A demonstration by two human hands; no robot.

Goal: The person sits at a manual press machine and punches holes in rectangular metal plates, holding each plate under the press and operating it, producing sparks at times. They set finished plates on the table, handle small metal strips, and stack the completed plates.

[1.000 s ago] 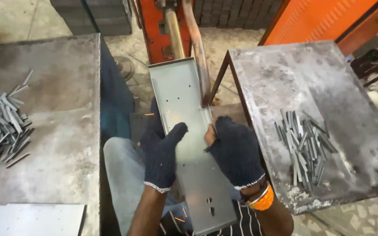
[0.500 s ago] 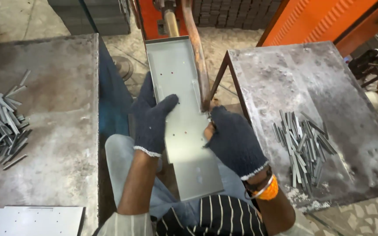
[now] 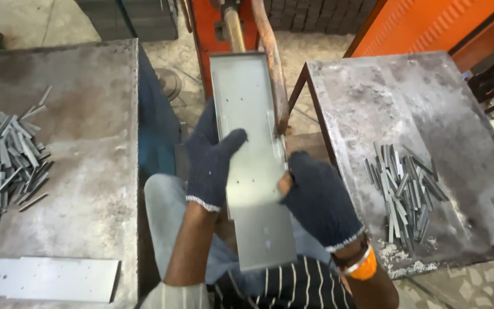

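Long grey metal channel (image 3: 251, 166) with punched holes, held lengthwise over the lap, far end at the orange machine (image 3: 212, 34). Gripped on its 2 edges by gloved left hand (image 3: 211, 160) and right hand (image 3: 317, 200). Metal strips (image 3: 404, 191) piled on right table (image 3: 430, 114).

Both gloves, on the left hand (image 3: 212, 163) and the right hand (image 3: 318, 200), are dark navy knit with pale speckled cuffs. The metal panel (image 3: 253, 166) between them is plain silvery grey. An orange wristband (image 3: 364, 266) circles the right wrist. The shirt (image 3: 284, 286) near the bottom is black with thin white stripes. Far off, the machine frame (image 3: 204, 34) is orange-red.
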